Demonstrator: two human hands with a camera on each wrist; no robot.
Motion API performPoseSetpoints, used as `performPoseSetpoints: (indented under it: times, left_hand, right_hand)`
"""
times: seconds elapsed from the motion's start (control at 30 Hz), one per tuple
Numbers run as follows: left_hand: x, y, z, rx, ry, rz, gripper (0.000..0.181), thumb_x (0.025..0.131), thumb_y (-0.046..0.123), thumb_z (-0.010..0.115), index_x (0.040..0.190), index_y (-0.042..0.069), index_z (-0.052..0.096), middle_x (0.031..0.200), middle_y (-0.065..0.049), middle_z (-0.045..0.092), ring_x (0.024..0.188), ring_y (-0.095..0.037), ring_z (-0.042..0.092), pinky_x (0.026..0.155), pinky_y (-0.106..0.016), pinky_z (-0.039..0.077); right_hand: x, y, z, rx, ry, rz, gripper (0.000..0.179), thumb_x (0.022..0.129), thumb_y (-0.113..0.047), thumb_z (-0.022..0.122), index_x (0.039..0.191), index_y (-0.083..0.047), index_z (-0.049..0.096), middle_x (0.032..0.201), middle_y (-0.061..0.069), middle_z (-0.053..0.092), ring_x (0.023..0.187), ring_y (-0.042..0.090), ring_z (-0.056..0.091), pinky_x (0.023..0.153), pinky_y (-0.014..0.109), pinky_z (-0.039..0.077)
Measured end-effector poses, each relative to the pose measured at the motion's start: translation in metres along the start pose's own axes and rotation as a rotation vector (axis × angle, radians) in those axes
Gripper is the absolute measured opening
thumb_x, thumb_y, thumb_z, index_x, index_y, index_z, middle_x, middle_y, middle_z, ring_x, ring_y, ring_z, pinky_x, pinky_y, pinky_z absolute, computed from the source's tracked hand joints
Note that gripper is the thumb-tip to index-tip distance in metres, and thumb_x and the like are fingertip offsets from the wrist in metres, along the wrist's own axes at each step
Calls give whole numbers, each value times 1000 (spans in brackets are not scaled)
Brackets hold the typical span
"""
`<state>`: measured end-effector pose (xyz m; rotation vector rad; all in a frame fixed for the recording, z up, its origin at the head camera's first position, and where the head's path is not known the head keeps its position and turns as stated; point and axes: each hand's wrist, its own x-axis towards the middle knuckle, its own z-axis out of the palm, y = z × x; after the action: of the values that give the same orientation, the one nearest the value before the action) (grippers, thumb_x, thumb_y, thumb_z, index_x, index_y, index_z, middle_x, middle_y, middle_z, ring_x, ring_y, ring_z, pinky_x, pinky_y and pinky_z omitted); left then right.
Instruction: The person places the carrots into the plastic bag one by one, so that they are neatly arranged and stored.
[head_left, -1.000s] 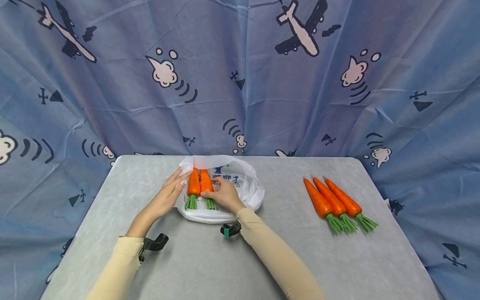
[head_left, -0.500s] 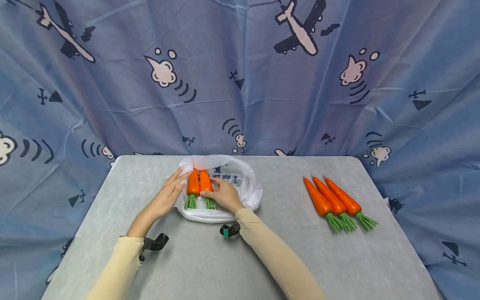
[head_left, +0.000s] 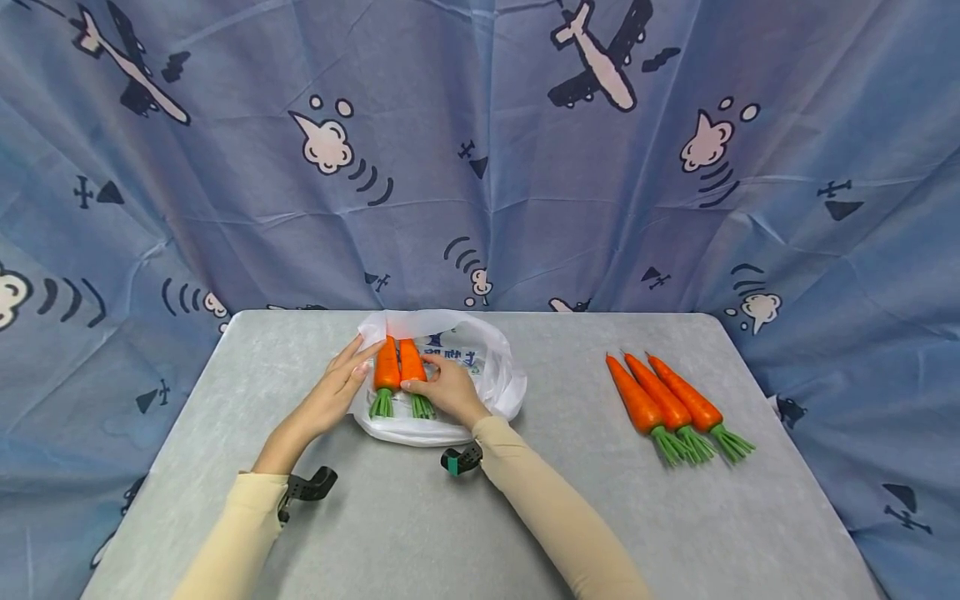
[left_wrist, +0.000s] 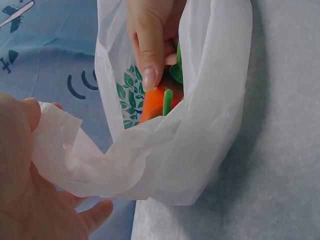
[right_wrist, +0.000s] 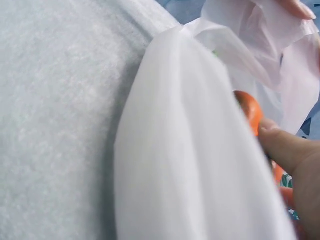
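Observation:
A white plastic bag (head_left: 501, 385) lies on the table with its mouth held wide. Two carrots with green stems are inside it, side by side: a left carrot (head_left: 387, 367) and a right carrot (head_left: 411, 360). My left hand (head_left: 335, 397) pinches the bag's left edge between thumb and fingers, which the left wrist view shows up close. Reaching into the opening, my right hand (head_left: 452, 389) grips the right carrot, thumb on its near end and fingers along its right side. In the right wrist view the bag's wall (right_wrist: 170, 145) hides much of the carrots.
Three more carrots (head_left: 667, 400) lie in a row on the right of the grey table (head_left: 570, 500), stems pointing toward the near right. A blue curtain (head_left: 480, 167) with printed planes hangs behind the table's far edge.

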<state>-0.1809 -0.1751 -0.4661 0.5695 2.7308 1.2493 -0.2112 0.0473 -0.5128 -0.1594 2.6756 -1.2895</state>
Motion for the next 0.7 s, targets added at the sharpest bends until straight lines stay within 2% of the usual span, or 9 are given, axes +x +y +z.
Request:
performPoseSetpoints:
  times: [0.23, 0.4, 0.6, 0.7]
  left_hand:
    - [0, -1, 1, -2, -3, -5, 45, 109, 25, 32, 153, 21, 38, 167, -17, 10, 150, -50, 13, 112, -77, 16]
    - [0, -1, 1, -8, -6, -5, 45, 109, 26, 32, 153, 21, 38, 167, -17, 10, 150, -51, 12, 112, -77, 15]
    - [0, -2, 1, -4, -5, -4, 45, 109, 28, 32, 154, 22, 38, 167, -17, 9, 150, -50, 12, 112, -77, 15]
    - [0, -3, 0, -3, -3, -7, 45, 109, 30, 31, 154, 23, 38, 167, -17, 9, 150, -51, 11, 113, -77, 14]
  right_hand:
    - [-4, -2, -6, 48, 7, 35, 69, 84, -42, 77, 142, -12, 54, 85, 5, 65, 70, 10, 55, 60, 21, 43]
    - [-15, -10, -18, 80, 8, 10, 65, 85, -37, 77, 142, -15, 54, 90, 7, 65, 74, 14, 55, 61, 23, 44]
    - [-42, -27, -50, 116, -37, -75, 65, 85, -33, 77, 144, -19, 53, 100, 7, 67, 87, 16, 61, 73, 26, 51]
    - [-61, -30, -71, 123, -57, -131, 63, 86, -29, 77, 143, -22, 53, 101, 6, 68, 87, 15, 63, 77, 26, 53]
